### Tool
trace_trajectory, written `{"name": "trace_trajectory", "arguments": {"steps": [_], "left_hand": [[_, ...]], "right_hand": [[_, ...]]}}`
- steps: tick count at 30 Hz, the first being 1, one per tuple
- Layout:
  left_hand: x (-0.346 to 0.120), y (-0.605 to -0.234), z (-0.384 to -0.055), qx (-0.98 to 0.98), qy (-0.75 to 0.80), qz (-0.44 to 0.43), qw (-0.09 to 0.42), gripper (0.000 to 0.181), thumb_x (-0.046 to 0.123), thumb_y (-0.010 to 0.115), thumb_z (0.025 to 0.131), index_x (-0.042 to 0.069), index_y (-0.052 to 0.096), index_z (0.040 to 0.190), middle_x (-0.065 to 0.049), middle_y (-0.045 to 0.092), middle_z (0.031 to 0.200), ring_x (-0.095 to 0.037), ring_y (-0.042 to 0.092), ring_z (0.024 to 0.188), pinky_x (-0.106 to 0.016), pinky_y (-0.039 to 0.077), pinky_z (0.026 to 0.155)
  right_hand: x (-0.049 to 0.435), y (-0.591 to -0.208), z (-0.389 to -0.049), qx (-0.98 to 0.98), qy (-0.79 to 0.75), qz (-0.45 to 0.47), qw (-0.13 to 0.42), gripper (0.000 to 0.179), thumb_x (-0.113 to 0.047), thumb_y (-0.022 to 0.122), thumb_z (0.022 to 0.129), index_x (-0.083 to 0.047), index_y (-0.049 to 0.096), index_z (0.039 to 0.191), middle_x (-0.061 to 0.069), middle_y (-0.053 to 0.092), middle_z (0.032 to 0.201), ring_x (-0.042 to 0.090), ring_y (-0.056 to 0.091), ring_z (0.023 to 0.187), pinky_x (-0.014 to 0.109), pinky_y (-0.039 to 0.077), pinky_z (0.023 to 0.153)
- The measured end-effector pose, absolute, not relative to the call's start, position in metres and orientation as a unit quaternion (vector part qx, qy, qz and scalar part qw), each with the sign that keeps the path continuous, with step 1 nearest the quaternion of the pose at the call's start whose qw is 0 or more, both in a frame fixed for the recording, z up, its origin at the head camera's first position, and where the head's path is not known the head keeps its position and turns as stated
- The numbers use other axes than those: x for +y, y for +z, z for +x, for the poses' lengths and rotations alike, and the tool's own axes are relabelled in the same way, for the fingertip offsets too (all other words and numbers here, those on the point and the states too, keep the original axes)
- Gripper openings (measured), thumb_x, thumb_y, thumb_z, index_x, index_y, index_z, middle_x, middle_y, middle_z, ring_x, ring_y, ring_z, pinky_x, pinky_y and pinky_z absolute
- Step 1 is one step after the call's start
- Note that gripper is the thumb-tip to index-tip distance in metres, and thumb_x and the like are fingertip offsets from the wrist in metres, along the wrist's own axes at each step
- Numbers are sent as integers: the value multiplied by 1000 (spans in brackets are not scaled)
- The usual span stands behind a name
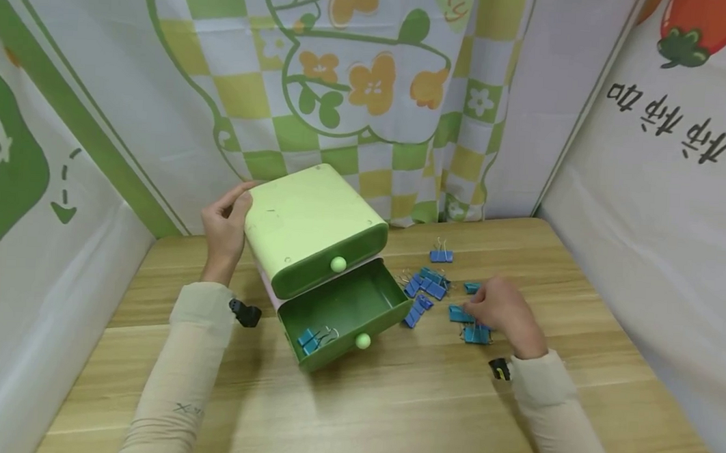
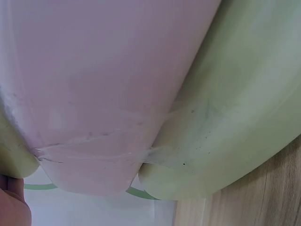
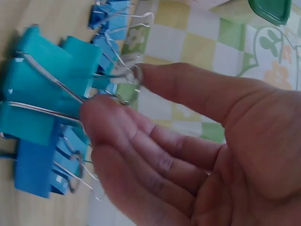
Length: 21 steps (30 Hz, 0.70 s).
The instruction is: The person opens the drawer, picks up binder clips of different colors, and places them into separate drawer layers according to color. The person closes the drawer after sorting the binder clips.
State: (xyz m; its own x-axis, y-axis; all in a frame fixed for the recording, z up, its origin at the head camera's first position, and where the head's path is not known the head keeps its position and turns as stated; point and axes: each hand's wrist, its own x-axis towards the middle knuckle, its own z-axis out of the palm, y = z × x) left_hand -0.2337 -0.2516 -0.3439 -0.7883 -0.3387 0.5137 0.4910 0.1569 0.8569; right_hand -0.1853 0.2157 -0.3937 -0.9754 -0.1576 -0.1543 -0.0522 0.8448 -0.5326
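My left hand [image 1: 224, 229] holds the back left corner of a small drawer box [image 1: 314, 217], thumb against its edge. The box has a light green top, and its pink side [image 2: 103, 84] fills much of the left wrist view. Its lower green drawer [image 1: 353, 305] is pulled out with teal binder clips [image 1: 310, 341] inside. Right of the box, my right hand [image 1: 506, 313] has thumb and fingertips at the wire handles of a teal binder clip [image 3: 35, 89]. Blue clips [image 3: 35, 167] lie close beside it.
More blue binder clips [image 1: 424, 284] lie in a loose pile beside the open drawer, with a single blue clip [image 1: 441, 256] farther back. The wooden table [image 1: 390, 413] meets a patterned curtain [image 1: 367, 151] at the back and white printed cloth [image 1: 659, 221] at the right.
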Motion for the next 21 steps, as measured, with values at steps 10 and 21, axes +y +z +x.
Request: {"name": "trace_trajectory", "arguments": {"steps": [10, 21], "left_hand": [[-264, -364, -253, -694, -639, -45, 329, 34, 27, 65, 104, 4, 77, 126, 9, 79, 105, -4, 64, 63, -16, 51, 56], [-265, -365, -254, -694, -640, -39, 329, 34, 26, 64, 104, 5, 77, 128, 12, 79, 101, -3, 59, 58, -16, 48, 52]], "right_hand": [[210, -404, -190, 945, -297, -59, 123, 38, -25, 76, 97, -10, 67, 63, 8, 74, 69, 11, 52, 50, 27, 41, 51], [201, -409, -194, 896, -401, -84, 169, 25, -14, 74, 97, 4, 77, 113, 16, 81, 100, 25, 79, 87, 38, 64, 75]]}}
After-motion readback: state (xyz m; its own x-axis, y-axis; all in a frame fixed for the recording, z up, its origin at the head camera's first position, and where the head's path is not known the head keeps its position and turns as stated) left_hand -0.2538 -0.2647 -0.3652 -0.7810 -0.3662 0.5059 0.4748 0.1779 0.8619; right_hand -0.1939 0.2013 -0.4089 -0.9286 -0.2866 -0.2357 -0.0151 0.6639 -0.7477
